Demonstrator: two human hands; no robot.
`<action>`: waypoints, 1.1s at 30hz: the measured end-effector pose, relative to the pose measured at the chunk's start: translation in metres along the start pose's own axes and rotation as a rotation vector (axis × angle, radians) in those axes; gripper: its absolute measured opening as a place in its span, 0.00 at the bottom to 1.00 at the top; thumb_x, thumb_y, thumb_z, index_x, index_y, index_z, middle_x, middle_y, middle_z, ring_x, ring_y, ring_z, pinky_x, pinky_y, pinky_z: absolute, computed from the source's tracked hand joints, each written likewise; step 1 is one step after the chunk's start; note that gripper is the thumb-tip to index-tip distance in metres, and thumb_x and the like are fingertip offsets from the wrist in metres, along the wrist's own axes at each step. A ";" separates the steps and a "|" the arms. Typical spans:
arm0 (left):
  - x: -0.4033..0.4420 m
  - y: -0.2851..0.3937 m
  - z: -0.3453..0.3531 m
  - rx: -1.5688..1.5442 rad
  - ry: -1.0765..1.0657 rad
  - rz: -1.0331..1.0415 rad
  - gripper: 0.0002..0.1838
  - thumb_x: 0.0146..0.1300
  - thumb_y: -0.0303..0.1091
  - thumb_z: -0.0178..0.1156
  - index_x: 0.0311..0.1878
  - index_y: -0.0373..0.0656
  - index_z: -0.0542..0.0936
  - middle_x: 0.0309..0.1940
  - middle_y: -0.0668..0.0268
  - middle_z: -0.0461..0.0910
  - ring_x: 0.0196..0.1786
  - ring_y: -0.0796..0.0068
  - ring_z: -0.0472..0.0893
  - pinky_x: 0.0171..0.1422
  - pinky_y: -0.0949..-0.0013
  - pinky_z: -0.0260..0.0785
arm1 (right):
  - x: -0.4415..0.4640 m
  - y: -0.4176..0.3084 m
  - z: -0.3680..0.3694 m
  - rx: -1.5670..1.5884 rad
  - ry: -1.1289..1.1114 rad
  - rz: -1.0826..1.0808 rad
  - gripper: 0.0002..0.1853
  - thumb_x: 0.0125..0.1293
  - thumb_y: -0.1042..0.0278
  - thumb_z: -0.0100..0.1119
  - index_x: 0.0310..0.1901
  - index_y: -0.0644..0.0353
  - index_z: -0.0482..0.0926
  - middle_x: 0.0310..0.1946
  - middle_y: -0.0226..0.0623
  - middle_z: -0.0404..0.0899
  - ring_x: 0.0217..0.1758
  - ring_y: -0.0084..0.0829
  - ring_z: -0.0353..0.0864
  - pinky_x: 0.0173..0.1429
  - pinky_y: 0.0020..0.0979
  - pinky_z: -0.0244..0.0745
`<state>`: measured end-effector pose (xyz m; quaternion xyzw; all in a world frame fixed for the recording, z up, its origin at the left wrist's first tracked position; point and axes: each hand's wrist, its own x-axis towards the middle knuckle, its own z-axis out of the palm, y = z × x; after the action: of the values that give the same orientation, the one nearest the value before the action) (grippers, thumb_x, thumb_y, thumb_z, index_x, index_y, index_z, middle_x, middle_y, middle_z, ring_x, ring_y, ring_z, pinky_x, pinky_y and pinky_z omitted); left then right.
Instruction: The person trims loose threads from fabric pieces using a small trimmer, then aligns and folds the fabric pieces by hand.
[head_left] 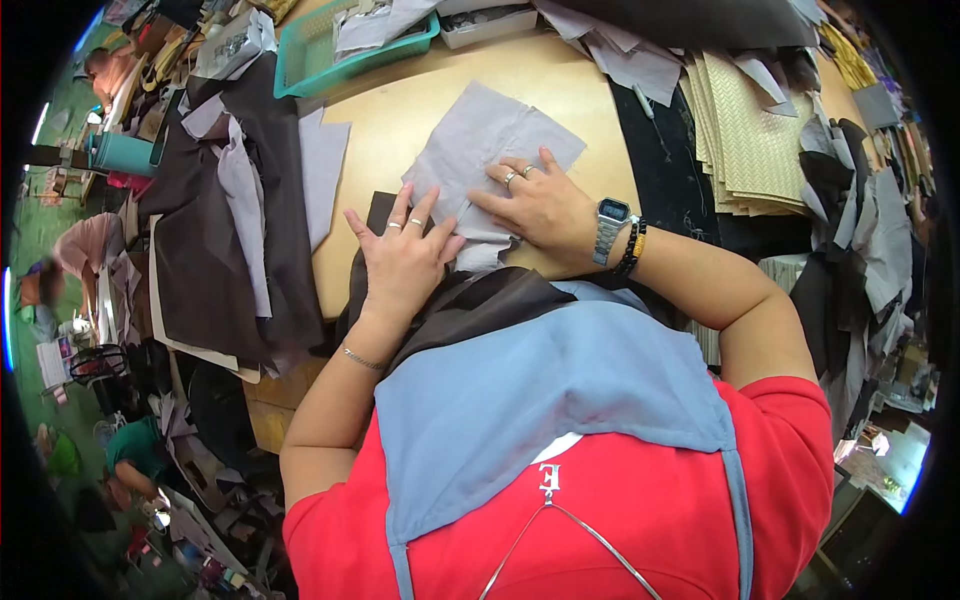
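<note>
A pale grey piece of material (pixel 470 135) with a seam line down its middle lies on the light wooden table (pixel 385 105). My left hand (pixel 400 250) rests at its lower left edge with fingers spread. On its right part lies my right hand (pixel 545 205), fingers apart and pressing flat. Neither hand grips anything. Dark brown material (pixel 480 305) hangs over the table's near edge, below my hands and against the blue apron (pixel 550 390).
A teal basket (pixel 300 60) stands at the back left. Dark sheets (pixel 205 260) are heaped on the left. Woven cream sheets (pixel 750 140) are stacked at right, beside a white-handled tool (pixel 645 102). A person in green (pixel 135 445) is at the far lower left.
</note>
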<state>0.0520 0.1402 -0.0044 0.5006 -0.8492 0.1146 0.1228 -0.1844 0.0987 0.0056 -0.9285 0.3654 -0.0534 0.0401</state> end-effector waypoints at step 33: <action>-0.012 -0.006 -0.013 -0.004 -0.061 -0.003 0.10 0.60 0.51 0.64 0.44 0.66 0.83 0.59 0.80 0.78 0.69 0.74 0.71 0.72 0.22 0.19 | 0.002 -0.020 0.008 0.019 -0.028 -0.074 0.36 0.55 0.56 0.67 0.68 0.45 0.68 0.67 0.48 0.65 0.72 0.45 0.65 0.65 0.66 0.62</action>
<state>0.0642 0.1514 0.0044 0.5048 -0.8521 0.0974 0.0979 -0.1682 0.1120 0.0004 -0.9417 0.3295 -0.0453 0.0518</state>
